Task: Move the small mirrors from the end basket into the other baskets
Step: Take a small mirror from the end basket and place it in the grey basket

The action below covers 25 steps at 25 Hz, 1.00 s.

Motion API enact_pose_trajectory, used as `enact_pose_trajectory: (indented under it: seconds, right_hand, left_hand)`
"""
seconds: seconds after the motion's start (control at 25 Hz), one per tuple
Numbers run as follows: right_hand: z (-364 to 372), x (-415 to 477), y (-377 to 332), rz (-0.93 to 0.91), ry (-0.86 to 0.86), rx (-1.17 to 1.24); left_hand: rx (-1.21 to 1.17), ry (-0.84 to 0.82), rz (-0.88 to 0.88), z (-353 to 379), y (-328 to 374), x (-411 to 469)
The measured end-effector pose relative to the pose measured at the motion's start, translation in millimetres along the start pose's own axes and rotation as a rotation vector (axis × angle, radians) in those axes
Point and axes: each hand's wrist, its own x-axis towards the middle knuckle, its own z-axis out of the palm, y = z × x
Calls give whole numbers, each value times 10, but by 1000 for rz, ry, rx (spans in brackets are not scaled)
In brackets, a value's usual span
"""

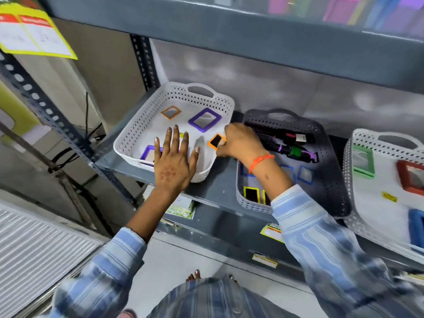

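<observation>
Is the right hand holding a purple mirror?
No, the right hand pinches a small orange-framed mirror in its fingers, above the white plastic basket.

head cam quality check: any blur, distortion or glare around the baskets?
Head view: wide-angle bend curves the shelf edge; sleeves and frame edges are motion-smeared, the yellow label unreadable. Centre is sharper: left hand open over the white basket, right hand pinching an orange mirror. Mirrors show grey reflections, no harsh glare.
</observation>
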Motion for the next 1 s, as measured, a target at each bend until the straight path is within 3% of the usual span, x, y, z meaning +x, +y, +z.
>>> enact_pose_trajectory:
  seconds: [0.2,0.4,0.64,1.0]
  right_hand:
    - [12,-373,923,252,-130,21]
    - [198,-817,1487,403,-201,-9]
    - [340,-900,1600,435,-327,-4]
    - [377,-905,1550,467,-301,0]
  left_hand:
    - [-77,-124,111,116,504,131]
    - [-72,-184,55,248,523,150]
    - [-99,-184,21,244,535,155]
    - [-109,-174,30,237,519,142]
